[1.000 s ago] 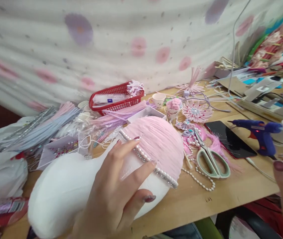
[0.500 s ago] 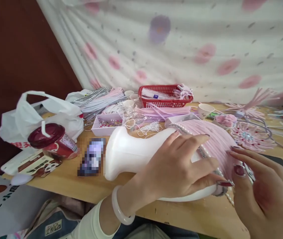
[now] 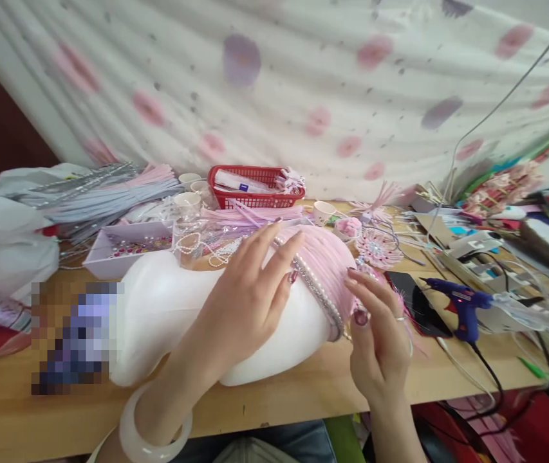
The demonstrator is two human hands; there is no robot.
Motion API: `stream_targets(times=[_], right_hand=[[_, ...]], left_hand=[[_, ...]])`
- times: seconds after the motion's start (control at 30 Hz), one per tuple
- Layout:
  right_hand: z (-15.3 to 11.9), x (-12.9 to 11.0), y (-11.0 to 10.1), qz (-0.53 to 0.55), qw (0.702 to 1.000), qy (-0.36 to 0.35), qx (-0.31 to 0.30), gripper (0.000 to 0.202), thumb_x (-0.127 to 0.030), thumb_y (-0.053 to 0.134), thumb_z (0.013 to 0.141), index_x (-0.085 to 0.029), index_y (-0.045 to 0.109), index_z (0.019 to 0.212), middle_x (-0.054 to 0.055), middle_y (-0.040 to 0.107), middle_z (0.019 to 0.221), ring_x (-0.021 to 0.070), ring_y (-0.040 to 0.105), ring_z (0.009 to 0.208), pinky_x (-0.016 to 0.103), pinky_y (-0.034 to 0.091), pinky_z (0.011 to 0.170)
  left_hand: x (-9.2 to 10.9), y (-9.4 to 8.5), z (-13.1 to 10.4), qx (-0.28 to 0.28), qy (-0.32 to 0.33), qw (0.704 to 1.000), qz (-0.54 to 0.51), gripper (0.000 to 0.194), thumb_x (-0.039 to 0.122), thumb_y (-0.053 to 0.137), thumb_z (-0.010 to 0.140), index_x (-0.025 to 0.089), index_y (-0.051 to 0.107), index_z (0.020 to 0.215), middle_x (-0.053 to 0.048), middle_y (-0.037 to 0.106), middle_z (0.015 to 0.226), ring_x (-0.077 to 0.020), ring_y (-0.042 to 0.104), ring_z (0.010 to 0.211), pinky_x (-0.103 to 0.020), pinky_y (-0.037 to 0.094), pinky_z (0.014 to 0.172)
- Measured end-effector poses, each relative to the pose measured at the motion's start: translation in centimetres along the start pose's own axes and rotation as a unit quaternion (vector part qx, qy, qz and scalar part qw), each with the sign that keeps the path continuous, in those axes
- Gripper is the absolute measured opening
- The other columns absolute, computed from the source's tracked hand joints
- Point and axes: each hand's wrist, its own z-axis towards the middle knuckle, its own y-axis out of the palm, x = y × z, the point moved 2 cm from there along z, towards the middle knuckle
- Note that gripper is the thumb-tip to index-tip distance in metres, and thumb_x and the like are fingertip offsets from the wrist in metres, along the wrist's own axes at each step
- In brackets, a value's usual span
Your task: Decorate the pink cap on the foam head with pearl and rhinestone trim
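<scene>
A white vase-like form (image 3: 158,302) lies on its side on the wooden table, its wide end wrapped in pink fuzzy strips (image 3: 327,254). Silver glitter trim and a row of pearl beads (image 3: 313,286) edge the pink part. My left hand (image 3: 250,296) rests over the white body beside the trim, fingers spread, holding nothing I can see. At the wrapped end is my right hand (image 3: 378,321), thumb and fingers apart, fingertips at or against the pink strips. What lies behind these fingertips is partly hidden.
Behind are a red basket (image 3: 257,173), a bead box (image 3: 127,247) and bundled pipe cleaners (image 3: 95,199). To the right are a pink flower (image 3: 378,247), a dark phone (image 3: 416,305), a blue glue gun (image 3: 465,305) and cables. A pixelated patch covers something at left.
The view has swung right, bringing the glue gun and phone into sight. My left hand has drawn back from the trim onto the white body. My right hand stays near the wrapped end.
</scene>
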Motion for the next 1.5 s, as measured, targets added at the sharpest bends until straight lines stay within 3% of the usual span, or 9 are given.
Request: stream_targets(times=[0.17, 0.53, 0.8, 0.9, 1.1, 1.33, 1.5], right_hand=[[-1.5, -0.5, 0.4, 0.007, 0.998, -0.053, -0.016, 0.052, -0.016, 0.052, 0.096, -0.031, 0.058, 0.145, 0.011, 0.058, 0.142, 0.0327, 0.058, 0.13, 0.057, 0.052, 0.1], [-1.7, -0.1, 0.8, -0.043, 0.996, -0.08, -0.024, 0.062, -0.007, 0.057, 0.09, -0.035, 0.056, 0.146, 0.01, 0.056, 0.143, 0.0307, 0.057, 0.131, 0.055, 0.054, 0.1], [-1.4, -0.5, 0.5, 0.014, 0.997, -0.064, -0.044, 0.058, -0.024, 0.052, 0.098, -0.03, 0.046, 0.156, 0.012, 0.051, 0.148, 0.0336, 0.052, 0.136, 0.06, 0.047, 0.107], [-1.3, -0.8, 1.0, -0.019, 0.997, -0.053, -0.061, 0.053, -0.023, 0.052, 0.099, -0.03, 0.051, 0.152, 0.011, 0.048, 0.15, 0.0317, 0.048, 0.139, 0.056, 0.047, 0.108], [-1.4, -0.8, 1.5, -0.017, 0.998, -0.05, -0.033, 0.056, -0.012, 0.052, 0.097, -0.033, 0.053, 0.149, 0.009, 0.049, 0.147, 0.0286, 0.049, 0.136, 0.053, 0.047, 0.107], [-1.6, -0.8, 0.9, 0.065, 0.996, -0.011, -0.059, 0.051, -0.019, 0.048, 0.101, -0.031, 0.05, 0.151, 0.006, 0.047, 0.154, 0.0263, 0.044, 0.143, 0.049, 0.04, 0.115], [-1.5, -1.0, 1.5, 0.042, 0.998, -0.004, -0.05, 0.05, -0.019, 0.052, 0.099, -0.03, 0.054, 0.148, 0.006, 0.047, 0.151, 0.0246, 0.045, 0.142, 0.046, 0.041, 0.115]], left_hand=[[-0.6, 1.0, -0.1, -0.049, -0.056, 0.996, 0.056, 0.054, 0.034, 0.032, 0.107, 0.012, 0.043, 0.155, -0.027, 0.044, 0.16, -0.0403, 0.047, 0.147, -0.064, 0.045, 0.114], [-0.8, 1.2, 0.2, -0.041, -0.048, 0.996, 0.058, 0.057, 0.034, 0.031, 0.105, 0.011, 0.045, 0.155, -0.029, 0.051, 0.154, -0.0422, 0.054, 0.141, -0.063, 0.051, 0.107], [-0.9, 1.4, 0.0, -0.045, -0.056, 0.996, 0.06, 0.056, 0.037, 0.031, 0.106, 0.012, 0.045, 0.154, -0.028, 0.049, 0.156, -0.0407, 0.053, 0.142, -0.063, 0.048, 0.11], [-1.0, 1.4, 0.0, -0.044, -0.053, 0.995, 0.067, 0.056, 0.037, 0.03, 0.106, 0.013, 0.045, 0.155, -0.027, 0.049, 0.156, -0.0399, 0.053, 0.143, -0.062, 0.049, 0.111], [-1.0, 1.4, 0.0, -0.044, -0.047, 0.995, 0.076, 0.058, 0.038, 0.027, 0.106, 0.012, 0.045, 0.155, -0.026, 0.052, 0.155, -0.0388, 0.052, 0.143, -0.061, 0.049, 0.111], [-1.0, 1.4, 0.0, -0.033, -0.042, 0.995, 0.086, 0.057, 0.038, 0.027, 0.106, 0.011, 0.048, 0.153, -0.026, 0.055, 0.152, -0.0392, 0.055, 0.141, -0.062, 0.053, 0.108], [-1.0, 1.4, 0.0, -0.02, -0.028, 0.995, 0.095, 0.055, 0.035, 0.031, 0.106, 0.011, 0.049, 0.152, -0.026, 0.056, 0.151, -0.0402, 0.059, 0.137, -0.062, 0.056, 0.102]])
